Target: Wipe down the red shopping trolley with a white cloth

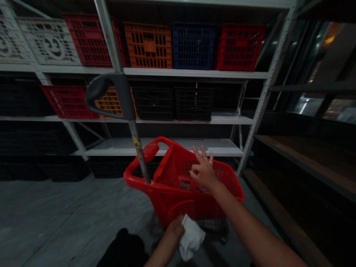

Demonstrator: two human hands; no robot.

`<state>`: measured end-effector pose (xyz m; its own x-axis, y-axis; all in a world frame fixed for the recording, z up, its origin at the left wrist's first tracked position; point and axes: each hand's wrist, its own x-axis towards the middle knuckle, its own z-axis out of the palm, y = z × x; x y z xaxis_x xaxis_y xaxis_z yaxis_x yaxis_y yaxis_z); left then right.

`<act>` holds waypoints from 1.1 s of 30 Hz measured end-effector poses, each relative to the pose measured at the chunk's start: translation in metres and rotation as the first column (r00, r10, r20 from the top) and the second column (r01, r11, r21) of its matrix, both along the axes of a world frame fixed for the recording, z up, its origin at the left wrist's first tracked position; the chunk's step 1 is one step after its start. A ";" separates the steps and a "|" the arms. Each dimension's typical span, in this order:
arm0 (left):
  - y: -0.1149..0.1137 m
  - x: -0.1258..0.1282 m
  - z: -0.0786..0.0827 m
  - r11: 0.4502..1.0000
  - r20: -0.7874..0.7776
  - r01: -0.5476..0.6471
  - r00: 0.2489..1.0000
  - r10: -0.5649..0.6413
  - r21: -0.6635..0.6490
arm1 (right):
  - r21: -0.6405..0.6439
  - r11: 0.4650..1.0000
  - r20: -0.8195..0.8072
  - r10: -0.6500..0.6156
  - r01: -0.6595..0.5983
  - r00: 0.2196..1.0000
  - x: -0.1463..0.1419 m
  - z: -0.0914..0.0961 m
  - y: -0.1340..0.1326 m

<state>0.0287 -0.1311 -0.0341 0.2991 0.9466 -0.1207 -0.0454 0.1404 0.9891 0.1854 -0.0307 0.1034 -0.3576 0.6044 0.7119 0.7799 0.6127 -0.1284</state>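
A red plastic shopping basket on wheels (pixel 167 185) stands on the floor in front of me, its grey pull handle (pixel 111 94) raised on a metal stem. My right hand (pixel 203 170) hovers over the basket's near rim with its fingers spread apart, holding nothing. My left hand (pixel 174 228) is low against the basket's near wall, fingers closed on a white cloth (pixel 190 237) that hangs down from it.
A white metal shelving rack (pixel 194 74) behind the basket holds red, orange, blue, black and white crates (pixel 191 46). A dark wooden shelf unit (pixel 306 155) runs along the right. Grey concrete floor (pixel 55 215) spreads to the left.
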 end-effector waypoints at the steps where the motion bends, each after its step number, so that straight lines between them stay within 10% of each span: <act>1: 0.000 0.000 -0.001 1.000 0.007 0.001 1.000 -0.001 0.022 | -0.008 1.000 -0.002 -0.002 0.002 1.000 0.000 -0.003 0.003; 13: 0.003 0.006 0.013 0.995 0.050 -0.082 0.996 0.079 0.061 | -0.121 0.990 -0.178 0.047 -0.070 0.983 0.005 -0.010 -0.004; 19: 0.006 -0.006 0.046 0.938 -0.092 -0.236 0.959 0.267 0.254 | -0.368 0.802 -0.618 0.167 -0.471 0.768 0.003 -0.059 -0.058; 24: -0.001 -0.002 0.052 0.926 -0.152 -0.209 0.952 0.266 0.314 | -0.452 0.734 -0.712 0.046 -0.507 0.701 0.001 -0.092 -0.103; 33: -0.006 0.010 0.042 0.958 -0.271 -0.021 0.957 0.102 0.286 | -0.522 0.705 -0.818 -0.256 -0.479 0.516 0.014 -0.097 -0.097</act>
<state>0.0383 -0.1370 0.0075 0.2317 0.9696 0.0792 0.2395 -0.1357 0.9614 0.1995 -0.1281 0.0062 0.0319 0.9884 0.1485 0.0175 0.1480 -0.9888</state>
